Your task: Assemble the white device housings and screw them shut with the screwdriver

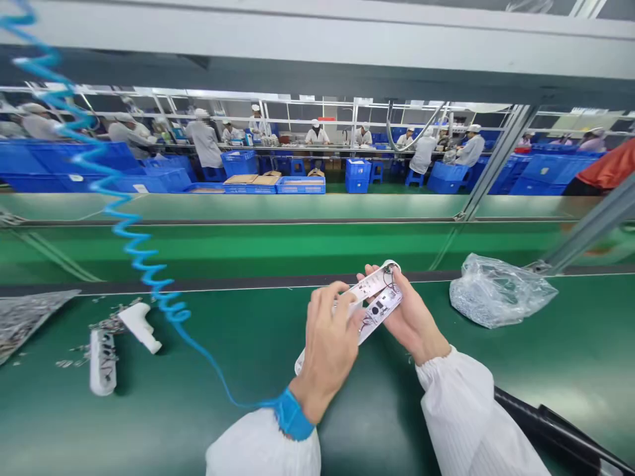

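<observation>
On the far left of the green table (pixel 238 423) I see a clear bag (pixel 30 320) full of small bits. Next comes a pile of little metal parts (pixel 110 324). A white curved piece (pixel 141 326) lies by the pile, and a long white shell (pixel 102 362) with dark bits inside lies just below it. A curly blue cord (pixel 141 248) hangs down from the top and runs to a blue band (pixel 294 415) on the left wrist.

The left hand (pixel 328 340) has its fingers bent and gripping the long white case (pixel 370 287) from above. The case is up over the middle of the table, held between both hands. It is made of two long parts, side by side, with thin dark wires at the top end. One part shows a board (pixel 381 308) with small dark bits on it. The right hand (pixel 411 320) holds the top end of the case, with its thumb on it and its fingers behind.

To the right of the hands a crinkly clear bag (pixel 499 291) sits on the table. Below it, a long black tool (pixel 550 426) lies near the right sleeve (pixel 476 413).
</observation>
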### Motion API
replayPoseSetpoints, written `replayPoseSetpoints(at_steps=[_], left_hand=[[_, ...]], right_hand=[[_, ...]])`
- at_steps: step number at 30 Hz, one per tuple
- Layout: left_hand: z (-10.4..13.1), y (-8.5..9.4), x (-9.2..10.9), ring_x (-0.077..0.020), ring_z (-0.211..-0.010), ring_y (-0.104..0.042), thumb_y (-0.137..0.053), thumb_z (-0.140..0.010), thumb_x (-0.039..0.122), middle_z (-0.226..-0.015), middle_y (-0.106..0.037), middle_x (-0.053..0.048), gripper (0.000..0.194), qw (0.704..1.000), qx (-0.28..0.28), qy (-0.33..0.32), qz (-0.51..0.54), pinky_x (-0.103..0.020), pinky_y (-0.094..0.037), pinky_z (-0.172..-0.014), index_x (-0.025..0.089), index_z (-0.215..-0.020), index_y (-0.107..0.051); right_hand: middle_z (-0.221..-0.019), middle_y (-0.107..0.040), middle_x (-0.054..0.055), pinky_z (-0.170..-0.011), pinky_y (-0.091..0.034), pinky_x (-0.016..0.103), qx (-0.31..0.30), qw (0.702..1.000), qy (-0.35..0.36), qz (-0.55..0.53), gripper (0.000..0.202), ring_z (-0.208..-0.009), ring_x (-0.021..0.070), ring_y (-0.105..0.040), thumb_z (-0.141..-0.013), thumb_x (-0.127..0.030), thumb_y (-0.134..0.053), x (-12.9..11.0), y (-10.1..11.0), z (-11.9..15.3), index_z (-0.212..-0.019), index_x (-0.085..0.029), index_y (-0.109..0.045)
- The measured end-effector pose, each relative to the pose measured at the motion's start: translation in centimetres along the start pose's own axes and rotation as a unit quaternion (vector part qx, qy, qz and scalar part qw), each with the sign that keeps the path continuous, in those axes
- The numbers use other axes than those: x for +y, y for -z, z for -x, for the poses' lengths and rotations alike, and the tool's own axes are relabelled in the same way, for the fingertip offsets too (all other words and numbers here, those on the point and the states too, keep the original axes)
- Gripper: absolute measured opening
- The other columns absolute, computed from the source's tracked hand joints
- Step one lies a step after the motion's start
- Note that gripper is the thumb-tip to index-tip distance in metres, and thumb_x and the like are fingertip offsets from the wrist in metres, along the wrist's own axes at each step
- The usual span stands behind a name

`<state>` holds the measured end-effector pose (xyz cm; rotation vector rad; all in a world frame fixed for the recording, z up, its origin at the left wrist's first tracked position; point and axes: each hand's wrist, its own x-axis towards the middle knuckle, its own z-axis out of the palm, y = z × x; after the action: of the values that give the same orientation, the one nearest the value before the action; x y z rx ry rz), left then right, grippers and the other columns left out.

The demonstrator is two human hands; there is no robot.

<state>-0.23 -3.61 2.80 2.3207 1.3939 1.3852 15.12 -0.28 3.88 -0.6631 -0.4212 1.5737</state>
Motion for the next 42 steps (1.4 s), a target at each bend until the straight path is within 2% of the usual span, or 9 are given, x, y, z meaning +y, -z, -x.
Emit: replayPoseSetpoints(at_steps=[3, 6, 10, 13, 16, 19, 26, 33, 42], left_hand=[[1.3, -1.2, 0.4, -0.0320, -0.104, -0.056, -0.067, -0.091, 0.029, -0.121, -0.062, -0.014, 0.035, 0.994, -0.079, -0.050, -0.055, -0.047, -0.049, -0.088, 0.016, -0.120, -0.055], [2.3, -2.1, 0.3, -0.0306, -0.101, -0.059, -0.052, -0.097, 0.015, -0.110, -0.066, -0.012, 0.021, 0.992, -0.094, -0.042, -0.067, -0.047, -0.049, -0.089, 0.015, -0.118, -0.054], [2.3, -1.6, 0.6, -0.0262, -0.092, -0.064, -0.033, -0.103, 0.016, -0.101, -0.068, -0.010, 0.025, 0.991, -0.086, 0.098, 0.016, -0.039, -0.051, -0.077, 0.019, -0.118, -0.054], [1.9, -0.4, 1.4, -0.0242, -0.089, -0.066, -0.038, -0.105, 0.033, -0.108, -0.068, -0.009, 0.025, 0.965, -0.145, 0.198, 0.094, -0.034, -0.051, -0.069, 0.023, -0.124, -0.052], [1.7, 0.0, 1.8, -0.0256, -0.097, -0.067, -0.051, -0.100, 0.039, -0.115, -0.068, -0.008, 0.032, 0.958, -0.156, 0.210, 0.118, -0.034, -0.052, -0.072, 0.026, -0.129, -0.051], [1.7, -0.5, 1.3, -0.0242, -0.106, -0.066, -0.049, -0.101, 0.031, -0.124, -0.066, -0.008, 0.033, 0.975, -0.102, 0.165, 0.113, -0.036, -0.052, -0.085, 0.026, -0.134, -0.051], [1.1, -0.4, -0.4, -0.0205, -0.112, -0.065, -0.053, -0.099, 0.024, -0.122, -0.070, -0.005, 0.027, 0.989, -0.008, 0.108, 0.098, -0.034, -0.051, -0.097, 0.022, -0.123, -0.066], [1.4, -0.4, 0.3, -0.0229, -0.115, -0.065, -0.056, -0.098, 0.025, -0.126, -0.070, -0.005, 0.030, 0.978, -0.059, 0.134, 0.150, -0.037, -0.049, -0.102, 0.024, -0.126, -0.068], [1.3, 0.1, 0.0, -0.0259, -0.123, -0.063, -0.066, -0.092, 0.028, -0.134, -0.067, -0.002, 0.042, 0.880, -0.150, 0.295, 0.340, -0.039, -0.049, -0.108, 0.031, -0.133, -0.064]], right_hand=[[-0.115, -0.073, 0.006, -0.106, -0.052, 0.041, 0.017, 1.000, -0.009, 0.003, 0.026, -0.119, 0.0258, -0.065, -0.090, -0.043, -0.066, 0.0, 0.6, -0.4, -0.099, -0.019, -0.071], [-0.117, -0.073, 0.008, -0.104, -0.053, 0.041, 0.031, 0.999, -0.011, 0.015, 0.026, -0.118, 0.0263, -0.065, -0.088, -0.040, -0.069, 0.0, 0.9, -0.3, -0.101, -0.018, -0.070], [-0.109, -0.074, 0.006, -0.096, -0.057, 0.044, 0.054, 0.997, 0.005, 0.046, 0.021, -0.109, 0.0267, -0.069, -0.086, -0.041, -0.069, 0.2, 1.4, -0.2, -0.095, -0.021, -0.068], [-0.095, -0.074, 0.004, -0.080, -0.060, 0.034, 0.079, 0.991, 0.039, 0.101, 0.025, -0.090, 0.0210, -0.072, -0.085, -0.045, -0.070, 0.6, 1.9, -0.2, -0.091, -0.021, -0.067], [-0.065, -0.065, 0.000, -0.049, -0.047, 0.022, 0.091, 0.977, 0.071, 0.177, 0.036, -0.054, 0.0115, -0.060, -0.082, -0.051, -0.074, 1.3, 2.2, 0.0, -0.074, -0.018, -0.063], [-0.050, -0.052, -0.003, -0.039, -0.034, 0.023, 0.061, 0.970, 0.065, 0.228, 0.045, -0.040, 0.0085, -0.044, -0.080, -0.058, -0.073, 2.2, 2.0, 0.5, -0.065, -0.018, -0.056], [-0.101, -0.071, 0.008, -0.082, -0.053, 0.033, -0.041, 0.989, 0.017, 0.144, 0.043, -0.092, 0.0198, -0.065, -0.094, -0.058, -0.054, 2.3, 1.2, 1.2, -0.103, -0.019, -0.071], [-0.113, -0.071, 0.006, -0.099, -0.049, 0.037, -0.078, 0.977, 0.065, 0.190, 0.036, -0.106, 0.0193, -0.064, -0.093, -0.047, -0.062, 2.2, 1.8, 1.5, -0.119, -0.024, -0.070], [-0.132, -0.065, 0.007, -0.096, -0.052, 0.033, -0.076, 0.971, 0.061, 0.218, 0.039, -0.111, 0.0190, -0.064, -0.093, -0.047, -0.061, 2.0, 2.3, 1.2, -0.126, -0.026, -0.068]])
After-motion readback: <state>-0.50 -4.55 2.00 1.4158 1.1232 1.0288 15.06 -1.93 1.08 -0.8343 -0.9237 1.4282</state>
